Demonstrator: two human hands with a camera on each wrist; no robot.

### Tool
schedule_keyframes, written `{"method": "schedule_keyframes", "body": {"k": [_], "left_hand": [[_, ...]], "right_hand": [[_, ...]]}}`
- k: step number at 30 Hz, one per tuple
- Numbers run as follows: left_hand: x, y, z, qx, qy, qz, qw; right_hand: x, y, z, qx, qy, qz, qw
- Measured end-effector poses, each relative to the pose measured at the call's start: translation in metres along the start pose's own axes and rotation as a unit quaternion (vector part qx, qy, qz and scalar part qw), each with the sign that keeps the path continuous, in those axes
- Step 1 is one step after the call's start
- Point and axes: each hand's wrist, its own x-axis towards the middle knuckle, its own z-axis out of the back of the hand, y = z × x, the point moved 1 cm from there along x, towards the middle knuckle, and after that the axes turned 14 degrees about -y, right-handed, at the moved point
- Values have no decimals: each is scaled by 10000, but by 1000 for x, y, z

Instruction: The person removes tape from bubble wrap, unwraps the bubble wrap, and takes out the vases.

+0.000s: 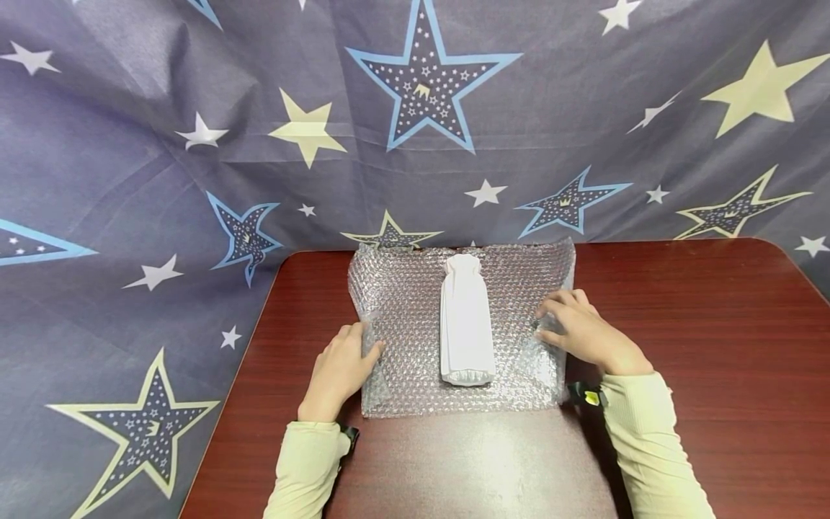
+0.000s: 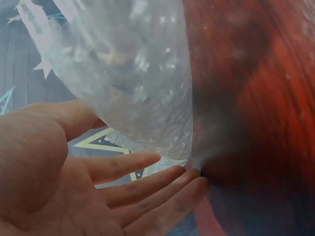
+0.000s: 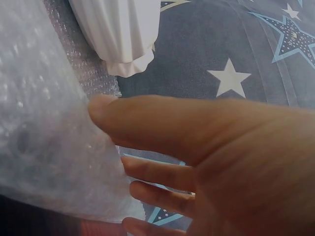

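A long white bundle [image 1: 467, 321], bottle-shaped with a gathered, ruffled far end, lies lengthwise on a sheet of bubble wrap [image 1: 415, 339]. Its near end looks pleated; what is inside is hidden. My left hand [image 1: 340, 367] is at the sheet's left edge. In the left wrist view the thumb goes behind the wrap [image 2: 142, 88], while the nearly straight fingers touch its lower edge. At the raised right edge is my right hand [image 1: 580, 328], with its thumb tip [image 3: 103, 110] against the wrap and the other fingers spread apart along the edge. Neither hand touches the white bundle.
A dark red-brown table [image 1: 700, 346] carries the sheet, which reaches its back edge. Behind and to the left hangs a grey-blue cloth [image 1: 272, 72] printed with stars. Dark straps [image 1: 586, 394] sit at the wrists, over pale yellow sleeves [image 1: 648, 432].
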Motion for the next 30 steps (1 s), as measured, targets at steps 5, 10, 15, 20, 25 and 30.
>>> {"method": "schedule_keyframes", "body": {"k": [5, 10, 15, 20, 25, 30], "left_hand": [[0, 0, 1, 8, -32, 36, 10000], [0, 0, 3, 33, -36, 20, 10000], [0, 0, 6, 101, -69, 6, 9999], [0, -2, 12, 109, -47, -10, 9999], [-3, -4, 21, 158, -11, -119, 9998], [-7, -7, 33, 278, -140, -323, 9990]], "right_hand": [[-1, -1, 1, -42, -14, 42, 10000], [-2, -2, 2, -39, -9, 64, 10000], [-3, -1, 5, -65, 31, 39, 10000], [-5, 0, 10, -62, -75, 135, 9999], [-8, 1, 16, -65, -262, 284, 9992], [-10, 2, 21, -58, -365, 286, 9989]]}}
